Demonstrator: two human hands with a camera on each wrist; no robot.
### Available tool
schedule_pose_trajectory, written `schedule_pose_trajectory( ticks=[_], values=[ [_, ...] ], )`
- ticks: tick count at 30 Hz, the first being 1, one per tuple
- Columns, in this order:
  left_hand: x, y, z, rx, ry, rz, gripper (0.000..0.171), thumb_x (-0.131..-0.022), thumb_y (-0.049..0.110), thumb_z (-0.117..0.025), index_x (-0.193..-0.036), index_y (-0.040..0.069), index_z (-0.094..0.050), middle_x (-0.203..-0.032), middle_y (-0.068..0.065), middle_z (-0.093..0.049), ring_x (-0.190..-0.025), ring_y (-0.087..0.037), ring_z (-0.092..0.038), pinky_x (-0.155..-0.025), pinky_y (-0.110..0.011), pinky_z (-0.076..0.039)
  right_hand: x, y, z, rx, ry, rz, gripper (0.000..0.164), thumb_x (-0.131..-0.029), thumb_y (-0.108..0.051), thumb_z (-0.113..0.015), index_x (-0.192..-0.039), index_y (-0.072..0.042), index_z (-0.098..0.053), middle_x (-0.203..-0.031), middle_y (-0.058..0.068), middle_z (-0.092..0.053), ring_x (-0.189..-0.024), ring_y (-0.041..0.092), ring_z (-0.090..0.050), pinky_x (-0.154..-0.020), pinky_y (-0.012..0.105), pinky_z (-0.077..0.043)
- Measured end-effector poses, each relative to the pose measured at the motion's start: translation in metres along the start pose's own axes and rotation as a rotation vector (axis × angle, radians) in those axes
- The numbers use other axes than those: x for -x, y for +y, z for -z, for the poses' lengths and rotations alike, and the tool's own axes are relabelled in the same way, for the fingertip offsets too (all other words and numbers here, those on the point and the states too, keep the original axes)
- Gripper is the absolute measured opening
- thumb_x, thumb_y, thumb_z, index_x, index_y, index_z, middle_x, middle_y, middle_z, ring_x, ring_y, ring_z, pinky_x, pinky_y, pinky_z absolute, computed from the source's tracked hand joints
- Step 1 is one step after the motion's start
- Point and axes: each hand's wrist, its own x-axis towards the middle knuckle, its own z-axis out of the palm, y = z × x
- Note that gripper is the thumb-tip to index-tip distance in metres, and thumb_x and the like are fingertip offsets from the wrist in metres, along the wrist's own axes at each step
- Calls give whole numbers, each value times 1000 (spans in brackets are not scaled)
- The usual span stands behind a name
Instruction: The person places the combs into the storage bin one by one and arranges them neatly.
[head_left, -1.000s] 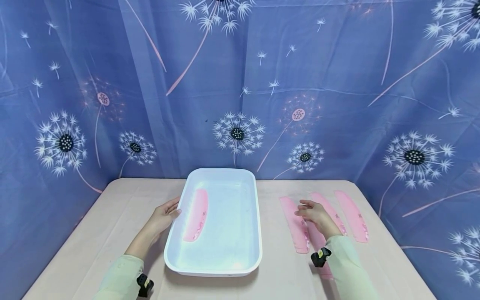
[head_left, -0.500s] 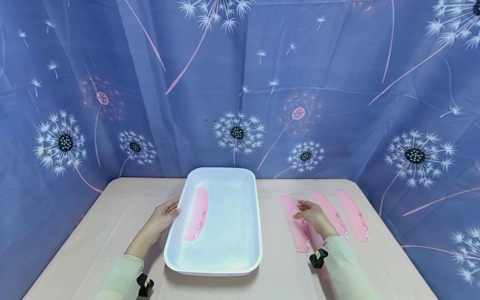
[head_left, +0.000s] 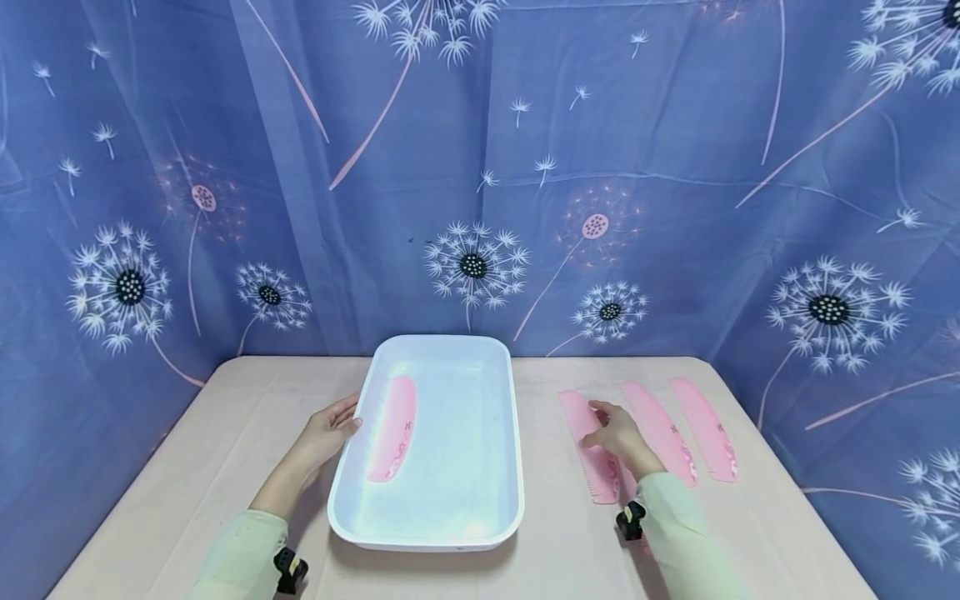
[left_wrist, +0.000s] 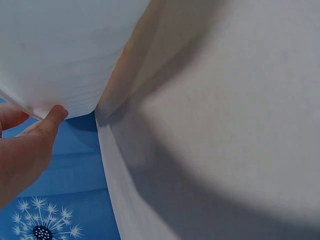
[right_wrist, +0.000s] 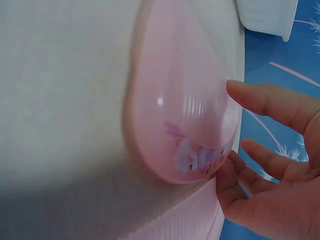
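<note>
In the head view my left hand (head_left: 327, 433) holds the left rim of a white plastic tray (head_left: 465, 450). The left wrist view shows its fingers (left_wrist: 52, 120) against the outer wall, just under the rim. Inside the tray, at the left, lies one pink comb (head_left: 393, 429). At the right, my right hand (head_left: 617, 435) hovers over the leftmost comb (head_left: 596, 475), thumb near its toothed edge and the fingers by its other edge. Seen from the right wrist, thumb and fingers stand apart, with a printed pink comb (right_wrist: 170, 75) in front of them.
Two more pink combs, a nearer one (head_left: 660, 429) and a far-right one (head_left: 703, 429), lie flat right of the hand. Another is mostly hidden beneath the right forearm. A pale cloth (head_left: 247, 417) covers the table; a blue dandelion curtain (head_left: 375, 250) surrounds it.
My right hand has shifted slightly left and down over the leftmost comb, and its thumb has spread away from the fingers. The left hand and the tray stay where they were.
</note>
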Motion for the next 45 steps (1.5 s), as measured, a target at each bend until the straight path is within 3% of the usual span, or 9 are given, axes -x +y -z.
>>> schedule_pose_trajectory(
  ticks=[12, 19, 24, 34, 39, 45],
  values=[
    [-2, -2, 0, 4, -3, -11, 53, -99, 6, -48, -148, -1, -30, -149, -23, -35, -138, -36, -35, -113, -40, -35, 0, -3, -1, 78, 10, 3, 84, -65, 3, -77, -141, 6, -39, -125, 33, -51, -110, 42, -52, -92, 49, -51],
    [-2, -1, 0, -3, 3, 6, 53, -99, 7, -48, -148, -1, -30, -150, -23, -34, -138, -36, -34, -113, -41, -34, -2, -4, 0, 82, 11, -21, 89, -65, 1, -79, -142, 7, -35, -122, 33, -50, -108, 42, -53, -95, 52, -49],
    [-2, 0, -1, -6, 7, 18, 53, -99, 7, -48, -148, -1, -29, -150, -23, -34, -138, -36, -34, -113, -41, -35, -2, -3, 1, 97, 20, -8, 87, -64, -1, -80, -140, 8, -38, -115, 31, -54, -95, 37, -56, -85, 47, -54],
    [-2, -1, 0, -10, 4, -2, 53, -99, 7, -47, -148, -2, -30, -149, -24, -35, -138, -37, -34, -114, -42, -34, 0, -2, 4, 105, 22, 14, 82, -66, -4, -80, -138, 6, -42, -109, 30, -57, -88, 32, -57, -71, 40, -56],
    [-1, 0, 0, -4, 4, -8, 52, -99, 7, -48, -148, -1, -31, -149, -24, -36, -137, -37, -35, -113, -42, -34, 3, -1, 7, 58, 26, 23, 76, -68, 0, -76, -137, 7, -43, -104, 27, -57, -84, 30, -57, -68, 36, -55],
    [-1, 0, 0, -3, 9, 9, 53, -99, 8, -48, -148, 0, -31, -149, -23, -35, -138, -37, -34, -114, -42, -34, 4, 1, 12, -100, -8, 54, 60, -78, 5, -62, -135, 10, -44, -105, 28, -58, -75, 21, -56, -62, 29, -54]
  ],
)
